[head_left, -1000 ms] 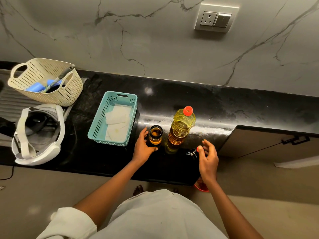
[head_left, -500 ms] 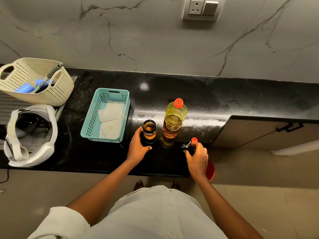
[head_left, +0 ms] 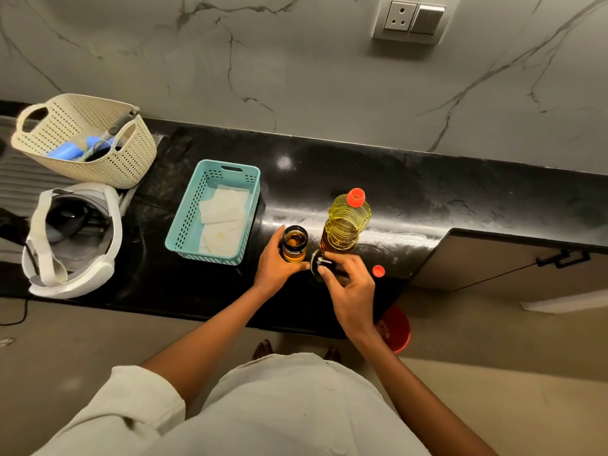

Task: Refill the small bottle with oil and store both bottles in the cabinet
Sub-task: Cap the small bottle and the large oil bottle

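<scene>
A small amber glass bottle (head_left: pixel 294 242) with a black rim stands uncapped on the black counter (head_left: pixel 427 192), oil showing inside. My left hand (head_left: pixel 274 263) is wrapped around its left side. Just to its right stands the large yellow oil bottle (head_left: pixel 345 223) with a red cap. My right hand (head_left: pixel 350 287) holds the small bottle's black cap (head_left: pixel 319 263) between both bottles, low in front of the large one. A loose red cap (head_left: pixel 378 271) lies on the counter to the right of my right hand.
A teal basket (head_left: pixel 184 225) holding white cloths sits left of the bottles. Further left are a cream basket (head_left: pixel 131 159) and a white headset (head_left: pixel 108 258). A cabinet door with a black handle (head_left: pixel 562 258) is at right. A red bucket (head_left: pixel 401 327) stands on the floor.
My right hand picked the black cap off the counter edge and carried it left toward the small bottle, uncovering the loose red cap. My left hand stayed on the small bottle.
</scene>
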Tool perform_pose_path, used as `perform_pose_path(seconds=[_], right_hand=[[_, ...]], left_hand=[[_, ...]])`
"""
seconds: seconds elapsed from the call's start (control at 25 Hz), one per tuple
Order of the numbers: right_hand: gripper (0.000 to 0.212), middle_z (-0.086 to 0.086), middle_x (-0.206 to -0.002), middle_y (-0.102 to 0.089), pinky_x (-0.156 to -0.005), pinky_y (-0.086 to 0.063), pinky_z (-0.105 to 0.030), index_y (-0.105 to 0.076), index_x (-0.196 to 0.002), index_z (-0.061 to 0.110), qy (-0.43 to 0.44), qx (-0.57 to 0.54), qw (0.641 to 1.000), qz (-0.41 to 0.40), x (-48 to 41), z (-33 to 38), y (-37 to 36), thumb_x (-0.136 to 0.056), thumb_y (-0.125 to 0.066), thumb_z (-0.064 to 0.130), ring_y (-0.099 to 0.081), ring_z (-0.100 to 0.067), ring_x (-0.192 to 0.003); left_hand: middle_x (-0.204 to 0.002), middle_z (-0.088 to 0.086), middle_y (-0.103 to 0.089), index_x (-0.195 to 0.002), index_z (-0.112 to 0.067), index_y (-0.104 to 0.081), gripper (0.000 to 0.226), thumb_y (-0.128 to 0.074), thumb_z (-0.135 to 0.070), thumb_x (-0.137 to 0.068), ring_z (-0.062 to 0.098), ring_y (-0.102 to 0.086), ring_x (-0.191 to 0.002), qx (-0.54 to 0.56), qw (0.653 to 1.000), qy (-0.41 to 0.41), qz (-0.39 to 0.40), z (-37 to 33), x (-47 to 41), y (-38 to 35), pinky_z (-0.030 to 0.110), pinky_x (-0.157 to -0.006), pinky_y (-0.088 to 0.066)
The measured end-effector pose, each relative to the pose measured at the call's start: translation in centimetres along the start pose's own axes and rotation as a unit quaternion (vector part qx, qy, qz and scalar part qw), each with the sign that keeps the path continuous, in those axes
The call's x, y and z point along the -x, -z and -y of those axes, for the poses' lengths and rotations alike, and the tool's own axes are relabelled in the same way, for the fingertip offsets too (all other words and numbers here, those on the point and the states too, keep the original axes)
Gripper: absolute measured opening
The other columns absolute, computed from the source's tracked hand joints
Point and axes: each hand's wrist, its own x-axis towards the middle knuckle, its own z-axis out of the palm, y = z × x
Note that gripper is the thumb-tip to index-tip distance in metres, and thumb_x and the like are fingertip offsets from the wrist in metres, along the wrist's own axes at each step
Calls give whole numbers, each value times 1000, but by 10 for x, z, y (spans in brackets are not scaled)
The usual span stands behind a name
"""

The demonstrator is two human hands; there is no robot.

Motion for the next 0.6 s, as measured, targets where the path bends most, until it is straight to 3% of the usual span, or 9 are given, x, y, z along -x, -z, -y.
perform_pose_path(seconds=[0.08,0.2,0.36,0.6], right_hand=[[30,4,-117,-68,-88,-61,-22,-75,-126,13,43,38,997,44,-23,20,-9,-96,-78,12,-69,-8,-109],[33,0,-113,-70,-89,-60,-28,-74,-127,11,108,156,978,89,-53,44,-28,-95,-75,7,-68,-12,-101],[28,-7,-111,-69,-78,-61,-43,-75,-121,9,127,271,943,146,-75,54,-47,-94,-72,4,-70,-27,-95],[18,-9,-102,-64,-69,-58,-42,-74,-113,7,131,373,896,203,-91,55,-53,-96,-70,7,-66,-29,-88]], left_hand=[[-140,3,-66,-161,-15,-45,102,-99,-13,-74,23,-63,-137,3,1000,-9,3,-4,-3,1,44,-117,-51],[-138,6,-70,-157,-14,-49,88,-92,-10,-81,20,-67,-129,5,1000,-22,7,-10,-7,1,38,-110,-55],[-115,5,-77,-128,-6,-68,49,-89,-5,-83,18,-73,-108,-8,999,-36,-8,-9,-13,1,37,-92,-59],[-113,9,-81,-122,-7,-72,48,-94,-8,-78,23,-77,-111,6,1000,-12,0,-6,-17,5,39,-95,-61]])
